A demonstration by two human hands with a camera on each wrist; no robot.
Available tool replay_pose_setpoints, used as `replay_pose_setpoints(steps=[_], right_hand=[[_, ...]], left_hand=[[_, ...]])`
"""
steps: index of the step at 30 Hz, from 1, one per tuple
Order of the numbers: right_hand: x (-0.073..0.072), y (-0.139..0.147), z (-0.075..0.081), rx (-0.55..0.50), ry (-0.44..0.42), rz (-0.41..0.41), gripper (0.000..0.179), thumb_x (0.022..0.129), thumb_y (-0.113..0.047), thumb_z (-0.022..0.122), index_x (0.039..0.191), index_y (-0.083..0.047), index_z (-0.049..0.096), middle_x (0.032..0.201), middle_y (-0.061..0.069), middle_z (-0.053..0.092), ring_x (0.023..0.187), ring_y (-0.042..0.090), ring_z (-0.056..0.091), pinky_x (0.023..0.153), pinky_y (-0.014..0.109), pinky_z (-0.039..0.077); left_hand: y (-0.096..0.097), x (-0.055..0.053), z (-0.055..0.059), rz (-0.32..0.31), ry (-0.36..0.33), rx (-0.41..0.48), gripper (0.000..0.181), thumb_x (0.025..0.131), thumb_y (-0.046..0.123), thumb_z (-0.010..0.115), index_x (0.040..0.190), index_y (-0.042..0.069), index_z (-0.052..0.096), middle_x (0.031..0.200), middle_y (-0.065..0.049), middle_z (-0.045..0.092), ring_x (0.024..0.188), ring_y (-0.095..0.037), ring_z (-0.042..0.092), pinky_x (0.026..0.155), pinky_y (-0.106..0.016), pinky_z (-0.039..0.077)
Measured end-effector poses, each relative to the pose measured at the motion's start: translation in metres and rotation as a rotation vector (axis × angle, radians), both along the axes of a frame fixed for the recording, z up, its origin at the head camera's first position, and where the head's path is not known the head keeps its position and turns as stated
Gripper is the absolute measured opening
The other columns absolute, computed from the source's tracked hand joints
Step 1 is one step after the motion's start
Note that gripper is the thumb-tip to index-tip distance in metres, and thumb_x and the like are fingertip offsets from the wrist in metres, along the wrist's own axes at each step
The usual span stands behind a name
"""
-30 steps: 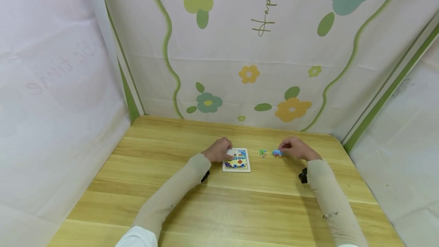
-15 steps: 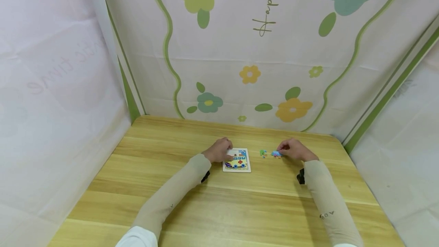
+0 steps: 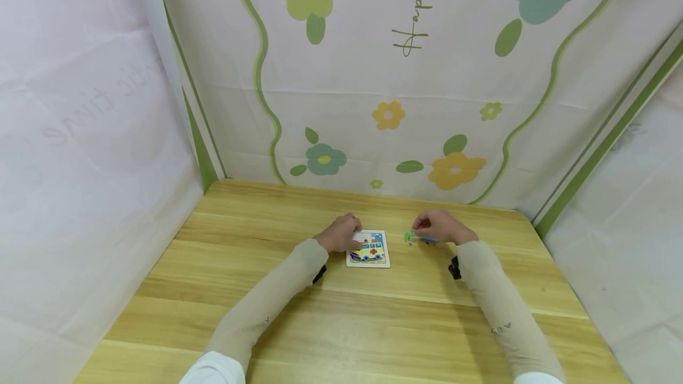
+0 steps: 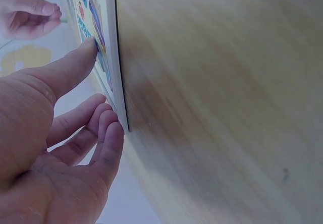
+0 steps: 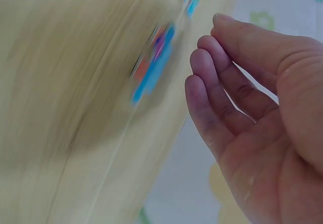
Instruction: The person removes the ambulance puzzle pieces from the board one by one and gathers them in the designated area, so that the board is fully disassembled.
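A small flat jigsaw board with a yellow ambulance picture lies on the table. My left hand holds it at its left side. In the left wrist view, the thumb rests on the picture and the bent fingers meet the board's edge. To the right lie loose puzzle pieces, a green one and a blue group with pink and orange parts. My right hand hovers over them, partly hiding the blue ones. The right wrist view shows thumb and forefinger close together, with nothing visible between them.
The wood-grain table ends at a flower-printed cloth behind the hands. White cloth walls stand at left and right. A dark wrist device sits at the right sleeve.
My right hand has moved left from the blue pieces toward the green piece. The blue pieces have shifted slightly left. My left hand and the board have stayed put.
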State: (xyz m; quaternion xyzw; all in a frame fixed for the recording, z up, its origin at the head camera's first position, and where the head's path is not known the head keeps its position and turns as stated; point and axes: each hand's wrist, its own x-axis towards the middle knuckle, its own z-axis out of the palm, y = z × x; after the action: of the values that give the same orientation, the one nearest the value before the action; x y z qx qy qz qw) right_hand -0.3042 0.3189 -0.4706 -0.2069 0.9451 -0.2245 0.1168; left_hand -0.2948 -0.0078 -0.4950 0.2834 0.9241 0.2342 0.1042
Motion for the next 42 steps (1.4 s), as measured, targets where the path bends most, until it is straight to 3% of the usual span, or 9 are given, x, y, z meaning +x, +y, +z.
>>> replay_pose_setpoints(steps=[8,15,26,37,42], right_hand=[[-0.003,-0.053,-0.002,-0.017,-0.060,0.047,0.013,0.100,-0.011,0.073,0.110,-0.004,0.077,0.102,0.003,0.077,0.092,0.012,0.069,0.085,0.034,0.059],[-0.007,-0.080,-0.002,-0.030,-0.056,0.125,0.008,0.099,-0.006,0.072,0.105,-0.005,0.078,0.097,0.002,0.076,0.087,0.011,0.068,0.082,0.031,0.059],[-0.009,-0.091,-0.009,0.026,-0.034,0.162,0.007,0.098,-0.003,0.073,0.101,-0.006,0.078,0.096,0.003,0.076,0.086,0.011,0.065,0.081,0.030,0.058],[-0.011,-0.101,0.000,0.110,-0.062,0.155,0.005,0.094,-0.002,0.078,0.098,-0.005,0.079,0.093,0.004,0.075,0.083,0.012,0.063,0.079,0.030,0.057],[-0.011,-0.105,0.005,0.141,-0.077,0.149,0.009,0.092,-0.005,0.081,0.100,-0.004,0.079,0.093,0.002,0.074,0.083,0.012,0.062,0.078,0.029,0.055]], left_hand=[[0.002,0.000,-0.001,0.004,-0.011,-0.011,0.042,0.095,0.025,0.082,0.128,0.002,0.069,0.122,-0.008,0.063,0.105,-0.019,0.058,0.101,-0.036,0.052],[0.001,0.001,0.001,0.001,-0.012,-0.006,0.041,0.096,0.025,0.081,0.126,0.000,0.069,0.122,-0.011,0.063,0.106,-0.021,0.058,0.102,-0.038,0.051],[0.002,0.001,0.002,0.001,-0.011,-0.007,0.042,0.096,0.025,0.081,0.127,0.000,0.068,0.120,-0.010,0.063,0.107,-0.022,0.060,0.103,-0.037,0.052],[0.001,-0.002,0.000,-0.009,0.011,-0.013,0.042,0.095,0.025,0.081,0.126,-0.001,0.068,0.119,-0.010,0.063,0.105,-0.021,0.060,0.101,-0.036,0.053],[0.003,0.000,0.005,-0.019,0.024,-0.043,0.041,0.095,0.025,0.082,0.125,0.000,0.069,0.119,-0.010,0.064,0.105,-0.021,0.060,0.101,-0.036,0.052]])
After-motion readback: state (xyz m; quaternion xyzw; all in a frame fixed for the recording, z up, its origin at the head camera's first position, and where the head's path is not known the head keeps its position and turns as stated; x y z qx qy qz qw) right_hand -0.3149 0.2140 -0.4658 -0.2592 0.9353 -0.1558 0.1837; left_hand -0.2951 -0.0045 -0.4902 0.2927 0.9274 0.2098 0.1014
